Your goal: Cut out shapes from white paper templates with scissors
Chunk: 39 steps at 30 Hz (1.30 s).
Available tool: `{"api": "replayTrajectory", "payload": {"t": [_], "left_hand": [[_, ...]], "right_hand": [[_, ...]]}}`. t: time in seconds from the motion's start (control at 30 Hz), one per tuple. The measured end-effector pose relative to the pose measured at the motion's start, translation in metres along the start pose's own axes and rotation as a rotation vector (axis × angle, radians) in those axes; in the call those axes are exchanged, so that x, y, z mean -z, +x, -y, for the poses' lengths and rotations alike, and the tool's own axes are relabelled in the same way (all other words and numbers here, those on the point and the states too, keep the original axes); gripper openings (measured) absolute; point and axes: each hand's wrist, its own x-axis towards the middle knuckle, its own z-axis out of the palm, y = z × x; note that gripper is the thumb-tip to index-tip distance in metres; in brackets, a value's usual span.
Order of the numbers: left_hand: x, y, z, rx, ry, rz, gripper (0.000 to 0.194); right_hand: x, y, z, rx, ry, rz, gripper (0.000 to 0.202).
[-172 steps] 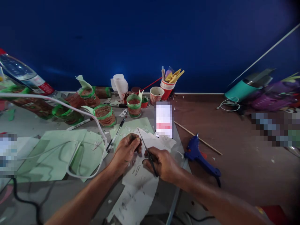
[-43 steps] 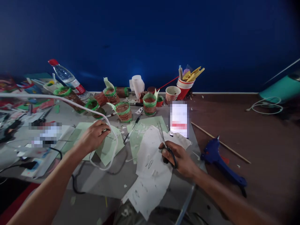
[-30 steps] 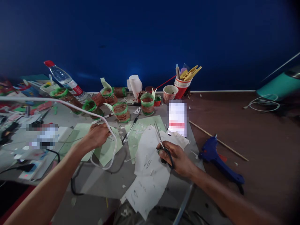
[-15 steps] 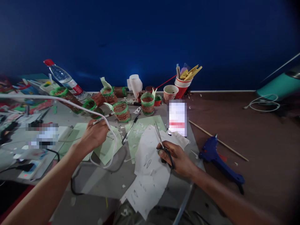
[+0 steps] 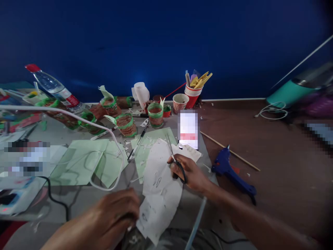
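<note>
Scissors (image 5: 172, 154) held by the fingers of the right hand (image 5: 191, 173) hang over the white paper (image 5: 161, 184), so 1 slip could tear it, while I cannot tell if the left hand's (image 5: 116, 213) curled fingers hold anything.

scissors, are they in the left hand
No, the right hand holds the scissors, with the blades above the white paper, while the left hand is apart from them.
</note>
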Motion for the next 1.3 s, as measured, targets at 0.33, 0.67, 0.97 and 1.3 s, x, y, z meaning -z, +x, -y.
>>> {"api": "replayTrajectory", "payload": {"t": [0.33,0.67,0.97,1.3], "left_hand": [[-0.038,0.115,0.027,0.073,-0.090,-0.231,0.019],[-0.050,0.146,0.039,0.091,0.107,-0.179,0.029],[-0.046,0.107,0.026,0.011,0.009,-0.220,0.020],[-0.047,0.091,0.017,-0.008,0.110,-0.205,0.020]], "right_hand": [[0.004,0.001,0.001,0.074,0.081,-0.021,0.043],[0.005,0.001,0.000,0.066,0.107,-0.017,0.045],[0.006,0.001,0.001,0.081,0.066,-0.033,0.044],[0.006,0.001,-0.001,0.072,0.057,-0.027,0.043]]}}
